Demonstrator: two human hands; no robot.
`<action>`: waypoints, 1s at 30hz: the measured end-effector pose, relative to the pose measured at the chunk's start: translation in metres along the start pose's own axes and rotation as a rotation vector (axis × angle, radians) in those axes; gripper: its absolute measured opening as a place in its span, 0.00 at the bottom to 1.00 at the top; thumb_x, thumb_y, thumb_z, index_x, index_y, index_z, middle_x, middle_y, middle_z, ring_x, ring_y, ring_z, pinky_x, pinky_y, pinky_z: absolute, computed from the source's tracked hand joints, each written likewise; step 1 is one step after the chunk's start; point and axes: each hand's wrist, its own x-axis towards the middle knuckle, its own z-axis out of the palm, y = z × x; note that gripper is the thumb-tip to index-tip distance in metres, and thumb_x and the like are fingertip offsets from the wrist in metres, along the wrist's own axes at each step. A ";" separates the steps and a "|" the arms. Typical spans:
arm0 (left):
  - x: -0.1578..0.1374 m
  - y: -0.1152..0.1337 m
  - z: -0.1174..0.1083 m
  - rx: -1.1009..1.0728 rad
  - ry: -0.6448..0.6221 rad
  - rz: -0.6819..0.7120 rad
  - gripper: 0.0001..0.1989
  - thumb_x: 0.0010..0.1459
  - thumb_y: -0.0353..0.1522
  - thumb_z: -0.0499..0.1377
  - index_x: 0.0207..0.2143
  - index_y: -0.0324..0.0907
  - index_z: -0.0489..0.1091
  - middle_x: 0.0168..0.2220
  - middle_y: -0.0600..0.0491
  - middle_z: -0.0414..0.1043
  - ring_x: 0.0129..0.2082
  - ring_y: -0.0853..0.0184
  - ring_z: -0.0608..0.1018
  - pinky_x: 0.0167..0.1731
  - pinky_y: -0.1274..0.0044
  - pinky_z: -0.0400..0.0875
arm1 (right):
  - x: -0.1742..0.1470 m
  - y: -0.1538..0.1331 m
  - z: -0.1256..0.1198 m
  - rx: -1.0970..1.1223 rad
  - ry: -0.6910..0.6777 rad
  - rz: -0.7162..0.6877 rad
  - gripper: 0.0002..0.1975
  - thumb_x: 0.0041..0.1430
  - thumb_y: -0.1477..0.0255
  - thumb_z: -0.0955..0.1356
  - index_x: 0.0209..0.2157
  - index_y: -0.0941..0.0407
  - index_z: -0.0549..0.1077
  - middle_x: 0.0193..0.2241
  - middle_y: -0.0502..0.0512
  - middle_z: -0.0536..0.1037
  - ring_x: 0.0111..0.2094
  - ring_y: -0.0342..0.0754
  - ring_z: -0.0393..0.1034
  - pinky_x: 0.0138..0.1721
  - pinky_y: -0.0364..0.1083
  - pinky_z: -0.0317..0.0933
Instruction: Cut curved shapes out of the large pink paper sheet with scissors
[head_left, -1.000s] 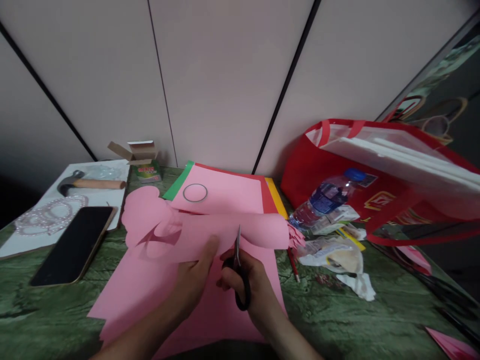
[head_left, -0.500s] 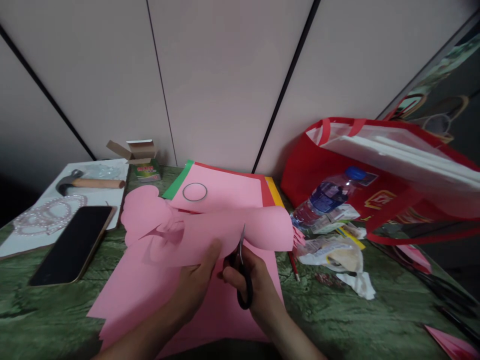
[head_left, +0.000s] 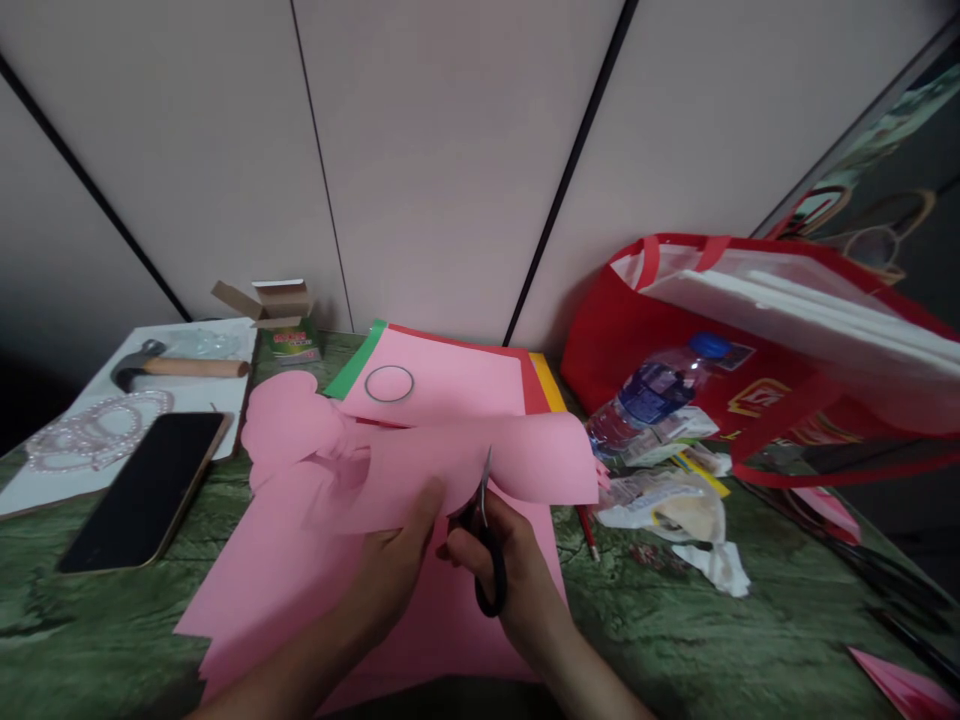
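A curled sheet of pink paper [head_left: 427,455] is held up over more pink sheets [head_left: 300,590]. My left hand [head_left: 409,535] pinches its near edge, thumb on top and the fingers hidden underneath. Black-handled scissors [head_left: 491,570] are in my right hand [head_left: 517,560], with fingers through the handles. Their blades point away from me and meet the paper just right of my left thumb. Left of the held sheet lie pink paper pieces with rounded edges [head_left: 289,425]. Behind it a dark ring [head_left: 389,383] rests on a pink sheet, with green, red and yellow sheets beneath.
At left are a phone [head_left: 146,490], a hammer [head_left: 187,367], beads [head_left: 97,425] and an opened small box [head_left: 292,335]. To the right stand a red bag [head_left: 622,320] and a leaning water bottle [head_left: 652,390], near crumpled wrappers [head_left: 667,505] and a red pencil [head_left: 589,535].
The held paper's right end has shifted slightly right, and its left part has turned a little. Both hands and the scissors stay nearly in place.
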 end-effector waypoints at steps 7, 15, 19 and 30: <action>-0.004 0.007 0.001 0.072 -0.041 0.001 0.17 0.52 0.44 0.55 0.18 0.44 0.70 0.15 0.53 0.70 0.22 0.60 0.74 0.24 0.72 0.69 | 0.000 0.000 0.001 0.014 0.010 0.013 0.11 0.46 0.66 0.71 0.25 0.57 0.68 0.20 0.46 0.66 0.23 0.43 0.61 0.25 0.42 0.55; -0.002 0.003 -0.001 0.091 0.005 -0.050 0.16 0.51 0.44 0.55 0.23 0.43 0.73 0.23 0.51 0.76 0.31 0.58 0.77 0.32 0.72 0.71 | 0.001 0.004 -0.001 0.017 0.010 0.020 0.10 0.44 0.68 0.72 0.26 0.57 0.68 0.21 0.46 0.66 0.23 0.42 0.60 0.26 0.42 0.55; 0.000 -0.002 -0.004 0.027 0.049 0.012 0.12 0.50 0.41 0.58 0.32 0.43 0.74 0.37 0.49 0.77 0.43 0.58 0.74 0.41 0.72 0.69 | 0.000 0.006 -0.002 0.013 0.006 0.008 0.11 0.43 0.69 0.72 0.26 0.57 0.67 0.21 0.45 0.64 0.22 0.40 0.56 0.24 0.41 0.53; 0.004 -0.010 -0.003 0.058 0.009 0.020 0.16 0.50 0.44 0.56 0.23 0.42 0.74 0.23 0.51 0.77 0.29 0.58 0.77 0.30 0.72 0.72 | 0.000 0.002 -0.001 -0.024 0.008 0.002 0.12 0.44 0.66 0.72 0.26 0.57 0.67 0.20 0.46 0.65 0.22 0.42 0.58 0.24 0.42 0.53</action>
